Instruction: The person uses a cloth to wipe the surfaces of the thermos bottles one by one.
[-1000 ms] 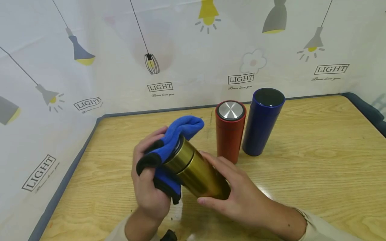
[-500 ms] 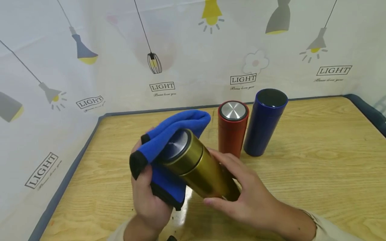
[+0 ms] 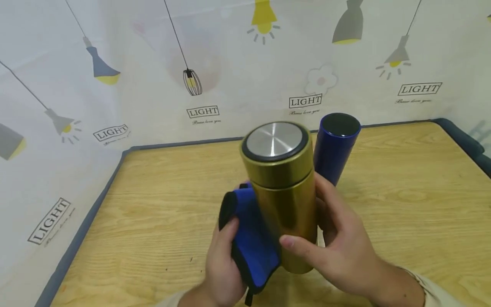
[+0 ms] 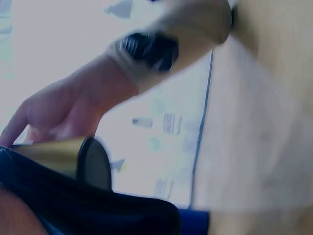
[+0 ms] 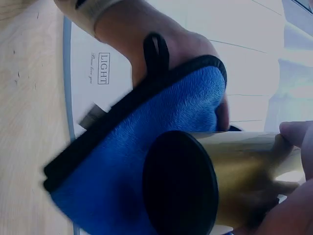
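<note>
Nearly upright in the head view is a gold thermos with a brushed silver lid top. My right hand grips it from the right, thumb across the front. On the other side my left hand holds a folded blue cloth with black edging, thumb over its border. The cloth lies against the thermos's left side. From the right wrist view, the thermos's black base faces the camera, with the blue cloth behind it and a black loop hanging off its edge.
A dark blue thermos stands on the wooden table behind my right hand. The gold thermos covers the spot where a red one stood. A white curtain printed with lamps borders the table at the back and left.
The gold thermos has swung from tilted left to nearly upright and come nearer the camera. My left hand and the cloth have moved right and down, from its lid to its side.
</note>
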`<state>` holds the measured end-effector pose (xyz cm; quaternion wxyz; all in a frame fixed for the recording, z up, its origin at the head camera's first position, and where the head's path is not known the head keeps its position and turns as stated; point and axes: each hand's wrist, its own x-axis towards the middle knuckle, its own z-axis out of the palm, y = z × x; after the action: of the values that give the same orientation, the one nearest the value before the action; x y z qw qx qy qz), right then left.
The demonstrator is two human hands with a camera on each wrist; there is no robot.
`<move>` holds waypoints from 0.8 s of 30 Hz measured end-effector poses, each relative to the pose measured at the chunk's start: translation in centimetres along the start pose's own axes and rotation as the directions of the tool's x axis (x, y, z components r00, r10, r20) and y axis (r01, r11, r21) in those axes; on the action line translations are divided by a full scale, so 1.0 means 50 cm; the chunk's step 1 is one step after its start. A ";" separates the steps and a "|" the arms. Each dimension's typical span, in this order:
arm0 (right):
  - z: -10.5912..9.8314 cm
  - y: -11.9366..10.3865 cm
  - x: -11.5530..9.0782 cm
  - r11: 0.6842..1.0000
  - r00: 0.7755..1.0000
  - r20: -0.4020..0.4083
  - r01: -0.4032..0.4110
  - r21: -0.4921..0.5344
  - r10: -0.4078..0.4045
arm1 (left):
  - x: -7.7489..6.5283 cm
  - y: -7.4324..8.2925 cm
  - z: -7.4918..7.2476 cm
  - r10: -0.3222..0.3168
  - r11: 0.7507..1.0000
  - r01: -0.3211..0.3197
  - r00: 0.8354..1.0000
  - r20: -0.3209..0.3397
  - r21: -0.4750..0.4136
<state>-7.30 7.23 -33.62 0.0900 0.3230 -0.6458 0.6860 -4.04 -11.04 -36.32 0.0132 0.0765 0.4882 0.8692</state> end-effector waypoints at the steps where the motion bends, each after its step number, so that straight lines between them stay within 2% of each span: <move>1: -0.001 -0.001 0.002 1.000 1.000 -0.004 0.004 0.006 -0.004 | -0.001 -0.002 0.002 -0.082 0.997 0.082 0.996 -0.018 -0.008; 2: -0.001 -0.002 0.004 1.000 1.000 -0.004 0.006 0.011 -0.005 | -0.003 -0.004 0.003 -0.162 0.987 0.162 0.986 -0.037 -0.014; 4: 0.000 -0.003 0.006 1.000 1.000 -0.004 -0.014 0.006 0.014 | -0.007 -0.008 0.005 -0.298 0.954 0.296 0.951 -0.075 -0.042; 5: 0.000 -0.003 0.007 1.000 1.000 -0.004 -0.027 -0.002 0.027 | -0.008 -0.010 0.006 -0.349 0.937 0.345 0.933 -0.086 -0.057; 7: 0.000 -0.004 0.006 0.998 0.999 -0.006 -0.053 -0.014 0.053 | -0.006 -0.013 0.007 -0.405 0.913 0.398 0.910 -0.090 -0.087; 9: 0.000 -0.003 0.006 0.998 0.998 -0.021 -0.060 -0.018 0.060 | -0.004 -0.016 0.009 -0.432 0.899 0.423 0.898 -0.079 -0.113; 13: -0.002 0.003 0.007 1.000 0.997 -0.077 -0.013 0.015 0.014 | 0.002 -0.022 0.012 -0.484 0.865 0.476 0.875 -0.015 -0.159; 20: -0.002 0.020 0.006 0.985 0.981 -0.174 0.112 0.131 -0.088 | 0.004 -0.031 0.000 -0.576 0.805 0.575 0.816 0.036 -0.150; 23: -0.001 0.024 0.005 0.978 0.974 -0.195 0.144 0.150 -0.113 | 0.006 -0.033 -0.002 -0.596 0.791 0.595 0.802 0.040 -0.144; 24: -0.001 0.025 0.005 0.977 0.973 -0.197 0.150 0.151 -0.119 | 0.008 -0.033 -0.001 -0.595 0.792 0.593 0.803 0.029 -0.144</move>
<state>-8.19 7.02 -34.53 0.1696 0.3065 -0.5522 0.7565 -4.51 -10.20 -37.69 0.2865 -0.0895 0.4226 0.8551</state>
